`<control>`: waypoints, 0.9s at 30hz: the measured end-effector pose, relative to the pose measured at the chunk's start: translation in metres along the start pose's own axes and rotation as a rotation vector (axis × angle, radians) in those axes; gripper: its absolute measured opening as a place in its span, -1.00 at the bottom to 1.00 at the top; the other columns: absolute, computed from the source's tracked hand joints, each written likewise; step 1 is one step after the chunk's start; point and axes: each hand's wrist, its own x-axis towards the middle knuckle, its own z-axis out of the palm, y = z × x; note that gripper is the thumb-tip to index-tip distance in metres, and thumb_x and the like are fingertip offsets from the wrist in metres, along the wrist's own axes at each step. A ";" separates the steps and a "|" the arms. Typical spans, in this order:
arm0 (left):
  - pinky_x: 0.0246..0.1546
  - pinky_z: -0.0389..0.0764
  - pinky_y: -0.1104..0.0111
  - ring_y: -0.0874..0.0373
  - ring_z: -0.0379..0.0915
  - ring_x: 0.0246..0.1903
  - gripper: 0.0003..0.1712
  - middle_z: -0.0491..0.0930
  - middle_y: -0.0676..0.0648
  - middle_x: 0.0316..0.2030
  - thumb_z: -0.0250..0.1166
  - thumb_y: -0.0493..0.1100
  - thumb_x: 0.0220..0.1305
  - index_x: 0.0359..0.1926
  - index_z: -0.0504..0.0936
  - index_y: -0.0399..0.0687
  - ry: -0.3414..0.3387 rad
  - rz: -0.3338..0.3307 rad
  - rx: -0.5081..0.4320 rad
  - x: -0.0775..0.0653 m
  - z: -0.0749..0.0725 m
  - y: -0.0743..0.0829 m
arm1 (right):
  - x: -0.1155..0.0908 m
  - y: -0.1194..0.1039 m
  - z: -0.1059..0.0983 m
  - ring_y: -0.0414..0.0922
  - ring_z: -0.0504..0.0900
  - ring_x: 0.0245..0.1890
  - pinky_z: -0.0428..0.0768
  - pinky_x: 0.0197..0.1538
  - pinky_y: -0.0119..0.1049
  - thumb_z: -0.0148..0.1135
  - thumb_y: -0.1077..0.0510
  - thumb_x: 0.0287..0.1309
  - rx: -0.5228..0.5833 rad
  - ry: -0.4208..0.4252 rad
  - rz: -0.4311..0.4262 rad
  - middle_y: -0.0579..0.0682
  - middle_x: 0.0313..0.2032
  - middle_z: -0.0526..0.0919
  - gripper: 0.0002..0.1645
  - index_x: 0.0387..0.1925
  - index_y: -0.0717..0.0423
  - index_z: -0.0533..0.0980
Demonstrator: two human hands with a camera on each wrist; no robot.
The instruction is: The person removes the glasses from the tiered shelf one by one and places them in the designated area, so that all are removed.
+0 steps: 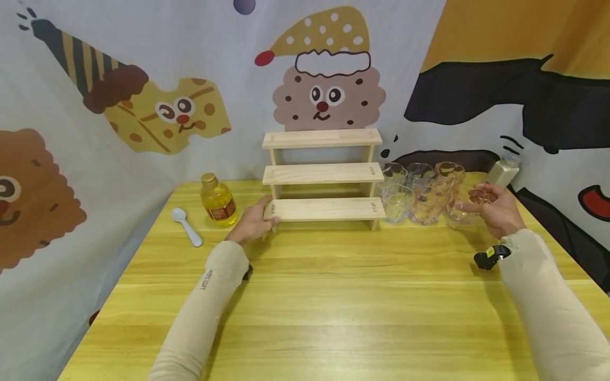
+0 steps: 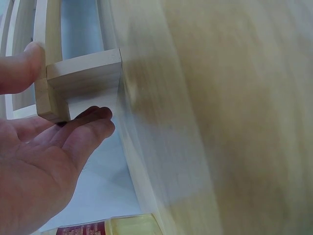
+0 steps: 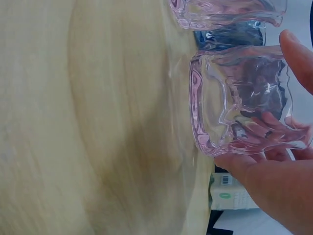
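Observation:
A three-tier wooden shelf stand (image 1: 329,210) stands at the back of the table. My left hand (image 1: 254,222) grips the left end of its lowest board; in the left wrist view the thumb lies over the wooden board (image 2: 84,66) and the fingers curl below. At the right, my right hand (image 1: 500,211) holds a clear pinkish drinking glass (image 3: 244,98), thumb on one side and fingers around the other. That glass is at the front right of a cluster of wavy glasses (image 1: 426,203) beside the stand.
Left of the stand is a bottle of yellow liquid (image 1: 219,203), with a white spoon (image 1: 187,227) lying beside it. A pale container (image 1: 503,170) stands behind my right hand. A printed cloth (image 1: 229,32) hangs behind the wooden table (image 1: 333,307).

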 end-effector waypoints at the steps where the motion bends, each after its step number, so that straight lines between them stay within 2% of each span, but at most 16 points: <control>1: 0.37 0.37 -0.05 -0.18 0.37 0.34 -0.16 0.42 -0.31 0.35 0.23 -0.06 0.43 0.58 0.03 0.00 -0.001 -0.003 0.002 -0.001 0.000 0.000 | 0.000 0.001 0.000 -0.42 0.39 -0.11 0.48 -0.23 -0.69 0.53 0.24 0.02 0.008 -0.004 0.002 -0.36 -0.09 0.44 -0.33 0.01 -0.33 0.34; 4: 0.39 0.35 -0.06 -0.18 0.34 0.36 -0.15 0.41 -0.32 0.36 0.23 -0.05 0.42 0.59 0.02 0.01 0.000 -0.010 0.006 -0.002 -0.001 0.000 | 0.001 0.002 0.001 -0.42 0.38 -0.05 0.48 -0.22 -0.71 0.53 0.19 0.04 -0.036 -0.005 0.009 -0.39 -0.06 0.42 -0.32 0.04 -0.37 0.32; 9: 0.40 0.32 -0.07 -0.20 0.31 0.38 -0.15 0.38 -0.32 0.38 0.22 -0.06 0.43 0.59 0.01 0.01 -0.001 -0.015 0.003 -0.004 -0.002 0.000 | 0.004 0.004 0.004 -0.30 0.37 0.14 0.49 -0.18 -0.70 0.55 0.12 0.03 -0.058 -0.011 0.013 -0.40 -0.03 0.40 -0.29 0.09 -0.38 0.31; 14: 0.42 0.29 -0.07 -0.22 0.26 0.41 -0.15 0.36 -0.32 0.40 0.22 -0.06 0.42 0.59 0.03 0.00 0.009 0.000 0.006 -0.004 -0.001 0.000 | 0.007 0.007 0.005 -0.37 0.38 0.12 0.50 -0.13 -0.68 0.54 -0.02 0.04 -0.139 0.010 0.017 -0.47 -0.04 0.41 -0.22 0.21 -0.37 0.29; 17: 0.35 0.39 -0.04 -0.19 0.38 0.31 -0.16 0.44 -0.32 0.33 0.21 -0.06 0.43 0.58 0.03 -0.03 0.005 0.016 0.011 -0.004 -0.001 0.000 | 0.006 0.008 0.004 -0.39 0.37 0.08 0.48 -0.14 -0.70 0.54 -0.04 0.04 -0.138 0.007 0.021 -0.46 -0.03 0.41 -0.19 0.25 -0.36 0.27; 20: 0.20 0.50 0.04 -0.10 0.47 0.14 -0.17 0.51 -0.30 0.24 0.21 -0.06 0.44 0.58 0.03 -0.03 0.001 0.021 0.021 -0.004 0.000 0.000 | 0.004 0.007 0.005 -0.36 0.36 0.08 0.46 -0.16 -0.70 0.53 0.03 0.06 -0.092 -0.018 0.011 -0.41 0.00 0.41 -0.22 0.23 -0.32 0.28; 24: -0.05 0.56 0.19 -0.02 0.51 -0.08 -0.17 0.58 -0.28 0.11 0.21 -0.07 0.44 0.58 0.04 -0.03 0.000 0.025 0.018 -0.004 0.001 0.001 | 0.003 0.008 0.005 -0.40 0.36 0.02 0.45 -0.19 -0.72 0.53 0.13 0.05 -0.033 -0.024 0.012 -0.38 -0.01 0.42 -0.25 0.17 -0.31 0.31; 27: -0.19 0.55 0.26 0.00 0.51 -0.19 -0.18 0.60 -0.26 0.04 0.21 -0.08 0.44 0.58 0.05 -0.03 0.001 0.028 0.008 -0.003 0.000 0.001 | 0.004 0.008 0.005 -0.41 0.37 -0.02 0.47 -0.20 -0.72 0.52 0.12 0.07 -0.059 -0.027 0.000 -0.40 -0.03 0.43 -0.26 0.18 -0.31 0.31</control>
